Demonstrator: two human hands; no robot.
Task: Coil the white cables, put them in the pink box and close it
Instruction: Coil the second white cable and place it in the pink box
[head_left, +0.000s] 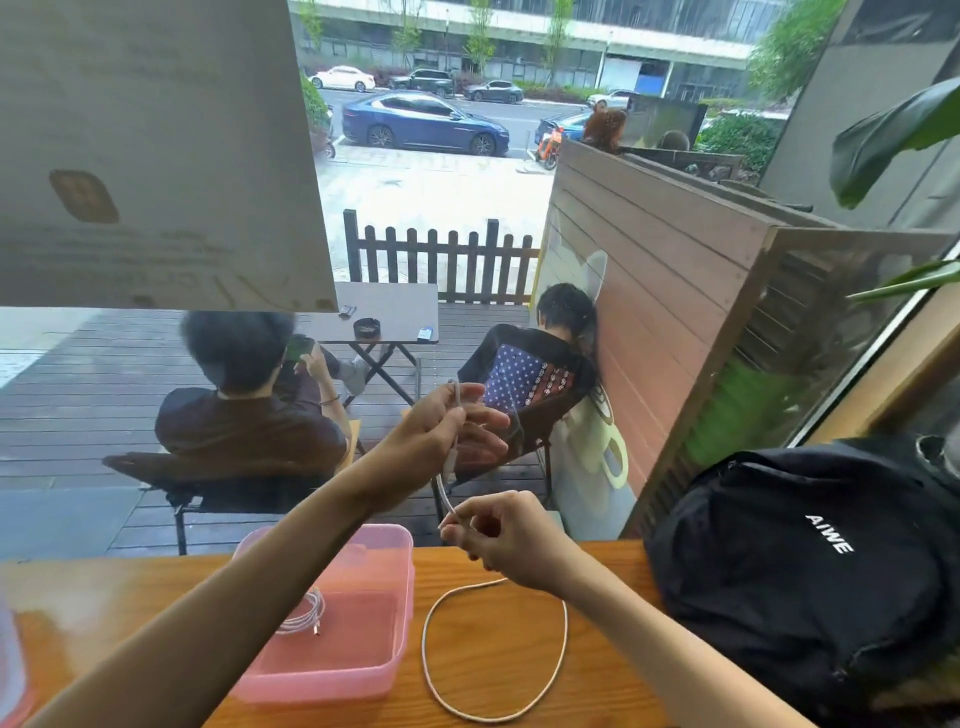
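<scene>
Both hands are raised above a wooden counter (597, 675) with a warm orange grain. The left hand (441, 421) pinches a thin white cable (496, 719) near its top, fingers closed on it, with the other fingers spread behind. The right hand (511, 530) sits lower and nearer, its fingers closed on the same cable, which runs taut between the two hands. Below the right hand the cable drops to the counter and lies in one wide, open oval loop just beside the pink box (363, 680). The box is translucent plastic, rectangular with rounded corners, and stands open; no lid can be made out. Inside it lies a second white cable (306, 613), already wound in a small round coil, partly hidden by the left forearm. A black fabric backpack (779, 597) rests at the right end of the counter, printed with "AIWE" in white letters. A pale sheet on the window (156, 156) carries writing too blurred to read.
</scene>
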